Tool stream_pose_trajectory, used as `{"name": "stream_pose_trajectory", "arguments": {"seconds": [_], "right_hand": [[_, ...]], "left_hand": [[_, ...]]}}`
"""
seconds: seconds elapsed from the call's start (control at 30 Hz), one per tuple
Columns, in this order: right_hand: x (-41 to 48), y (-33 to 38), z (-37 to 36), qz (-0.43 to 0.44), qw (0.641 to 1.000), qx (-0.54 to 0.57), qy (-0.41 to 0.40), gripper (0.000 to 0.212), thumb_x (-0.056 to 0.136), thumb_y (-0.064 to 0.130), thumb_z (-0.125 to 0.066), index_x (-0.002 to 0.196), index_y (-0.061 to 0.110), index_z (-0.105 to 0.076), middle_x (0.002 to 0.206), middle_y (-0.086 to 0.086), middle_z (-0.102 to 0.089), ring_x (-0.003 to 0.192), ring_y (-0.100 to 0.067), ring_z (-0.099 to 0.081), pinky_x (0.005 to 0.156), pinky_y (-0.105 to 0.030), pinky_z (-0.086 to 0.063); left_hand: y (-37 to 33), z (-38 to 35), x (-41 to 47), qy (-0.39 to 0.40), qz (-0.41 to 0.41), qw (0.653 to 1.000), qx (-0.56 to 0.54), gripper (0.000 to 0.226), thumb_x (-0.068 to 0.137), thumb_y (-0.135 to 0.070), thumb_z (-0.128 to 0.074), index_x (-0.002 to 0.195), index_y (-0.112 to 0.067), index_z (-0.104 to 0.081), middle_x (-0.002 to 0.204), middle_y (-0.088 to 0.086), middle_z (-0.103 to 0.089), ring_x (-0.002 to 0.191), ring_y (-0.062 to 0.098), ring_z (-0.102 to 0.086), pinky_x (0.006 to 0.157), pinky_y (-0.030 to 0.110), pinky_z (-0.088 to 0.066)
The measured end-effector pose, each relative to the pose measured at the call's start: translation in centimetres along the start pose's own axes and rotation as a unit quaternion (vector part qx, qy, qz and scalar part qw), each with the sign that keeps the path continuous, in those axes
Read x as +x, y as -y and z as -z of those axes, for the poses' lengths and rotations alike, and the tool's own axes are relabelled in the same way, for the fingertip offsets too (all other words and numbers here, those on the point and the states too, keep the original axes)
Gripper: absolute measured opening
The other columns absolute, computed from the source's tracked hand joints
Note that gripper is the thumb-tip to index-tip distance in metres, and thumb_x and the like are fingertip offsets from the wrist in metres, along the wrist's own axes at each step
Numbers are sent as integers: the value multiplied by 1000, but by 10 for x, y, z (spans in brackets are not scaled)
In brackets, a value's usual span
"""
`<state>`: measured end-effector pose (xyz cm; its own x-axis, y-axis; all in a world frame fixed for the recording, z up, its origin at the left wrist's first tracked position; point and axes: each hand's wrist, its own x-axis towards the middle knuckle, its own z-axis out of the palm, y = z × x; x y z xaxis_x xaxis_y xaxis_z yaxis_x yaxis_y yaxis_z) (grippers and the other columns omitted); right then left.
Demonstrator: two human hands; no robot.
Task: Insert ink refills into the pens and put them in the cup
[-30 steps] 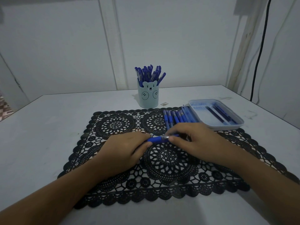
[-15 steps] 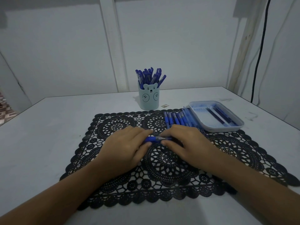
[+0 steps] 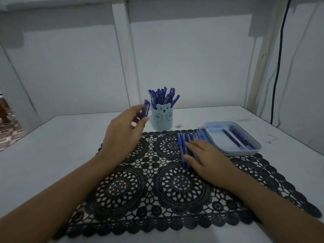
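Left hand (image 3: 122,135) pinches slim blue plastic pen (image 3: 147,109): likely light, stiff, slick; grip mid-barrel. Right hand (image 3: 206,160) spread over loose blue pens (image 3: 182,142).

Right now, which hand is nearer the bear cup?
Left. The left hand holds a pen just left of the bear cup; the right hand rests on the loose pens on the mat, near the tray.

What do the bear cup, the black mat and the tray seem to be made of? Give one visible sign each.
Bear cup: probably matte plastic; smooth pale-blue wall with a moulded bear head on the rim.
Mat: black openwork like lace; crochet or cut vinyl, the look leaves it open.
Tray: likely plastic; smooth rounded rim with slight sheen.
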<state>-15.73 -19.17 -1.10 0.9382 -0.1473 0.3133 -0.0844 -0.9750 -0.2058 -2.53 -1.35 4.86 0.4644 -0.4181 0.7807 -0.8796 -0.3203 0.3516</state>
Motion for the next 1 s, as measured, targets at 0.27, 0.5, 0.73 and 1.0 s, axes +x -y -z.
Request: {"name": "stream_pose_trajectory", "arguments": {"seconds": [0.27,0.5,0.73,1.0], "right_hand": [[0,0,-4,-25,998,-11,65,54,96,47,-23,144,23,-24,148,7,-25,135,-10,-20,113,-29,-9],[1,-2,-7,-27,997,-9,71,55,96,48,-23,145,23,-22,151,6,-19,138,-10,-14,116,-31,-8],[1,-3,-8,-25,997,-1,68,54,96,48,-25,144,23,-25,150,5,-22,138,-11,-17,116,-32,-10],[1,0,-5,-16,999,17,32,56,94,52,-21,137,22,-39,139,5,-39,128,-10,-33,113,-32,-19]], "left_hand": [[1,-11,136,-95,68,990,-80,54,88,-12,-55,136,-24,-33,82,-4,-60,74,15,-61,70,25,-50],[3,-52,172,-38,49,997,-36,41,89,-9,-51,126,-19,-37,79,9,-63,71,26,-60,55,20,-42],[32,-86,149,114,88,979,147,28,96,-26,-36,107,-9,-55,94,11,-62,80,28,-58,67,32,-44],[35,-69,128,100,64,990,81,37,96,-30,-38,128,-16,-49,125,11,-52,114,25,-49,95,37,-40]]}}
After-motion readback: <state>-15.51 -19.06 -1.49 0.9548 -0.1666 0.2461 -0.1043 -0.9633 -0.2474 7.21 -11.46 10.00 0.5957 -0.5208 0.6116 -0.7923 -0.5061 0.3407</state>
